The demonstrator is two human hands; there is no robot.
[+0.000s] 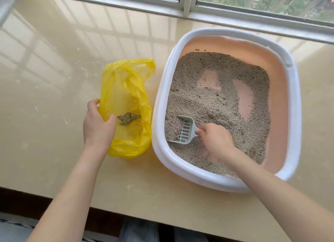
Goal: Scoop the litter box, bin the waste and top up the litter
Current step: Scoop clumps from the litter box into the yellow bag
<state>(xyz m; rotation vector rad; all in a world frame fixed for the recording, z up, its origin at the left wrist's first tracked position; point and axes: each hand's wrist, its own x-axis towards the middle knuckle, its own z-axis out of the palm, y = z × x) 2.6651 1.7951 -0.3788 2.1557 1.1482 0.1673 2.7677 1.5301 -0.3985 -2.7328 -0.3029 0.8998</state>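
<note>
Head view: scooping underway; right hand [215,140] gripped scoop [184,130] in litter [216,100]; left hand [98,124] pinched bag [126,89] open; next, lift and tip into bag.

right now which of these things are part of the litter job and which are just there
In the job: litter box, litter, scoop gripped by the right hand, yellow bag held open by the left hand, clump in the bag.

Just there: sill, window.

beige sill [54,97], yellow bag [126,89], litter box [162,97]
</note>
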